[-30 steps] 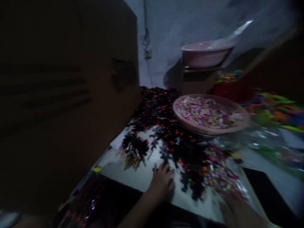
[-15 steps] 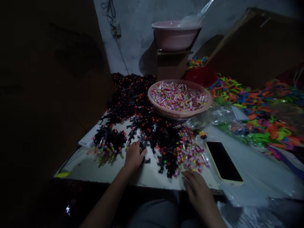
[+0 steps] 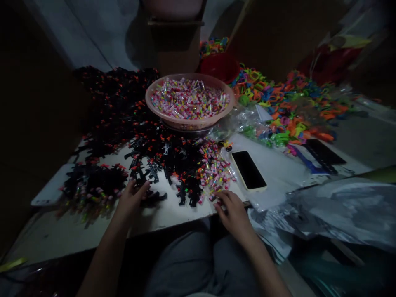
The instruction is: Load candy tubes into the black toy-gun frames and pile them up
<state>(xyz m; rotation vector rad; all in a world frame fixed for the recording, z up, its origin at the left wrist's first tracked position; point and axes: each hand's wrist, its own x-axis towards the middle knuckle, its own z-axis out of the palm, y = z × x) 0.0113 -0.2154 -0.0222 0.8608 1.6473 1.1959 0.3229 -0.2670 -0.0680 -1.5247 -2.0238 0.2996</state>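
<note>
While both bare hands rest low at the front of the desk (image 3: pixel 168 211), the work seems to sit at a picking step: one hand at each kind of piece.

Left hand (image 3: pixel 131 200): at the near fringe of the black toy guns (image 3: pixel 185 165), thumb and forefinger spread apart, no piece seen between them. One loose toy rifle (image 3: pixel 157 198) lies just beside the thumb.

Right hand (image 3: pixel 233 212): fingertips at the near edge of the heap of small pink-labelled tubes (image 3: pixel 215 169). Whether this grip is closed on a tube, I cannot tell; too dim from where I stand.

Positions: toy guns spread from the back left forward to between the hands; loose tubes just right of them; more tubes in the pink basin (image 3: pixel 185 123) behind. Far left, a mixed bundle (image 3: pixel 95 181) shows guns and tubes together, perhaps joined; unconfirmed.

Judgement: next move calls for the left fingers to pinch a single gun without dragging its tangled neighbours, and the right to part one tube from the heap.
</note>
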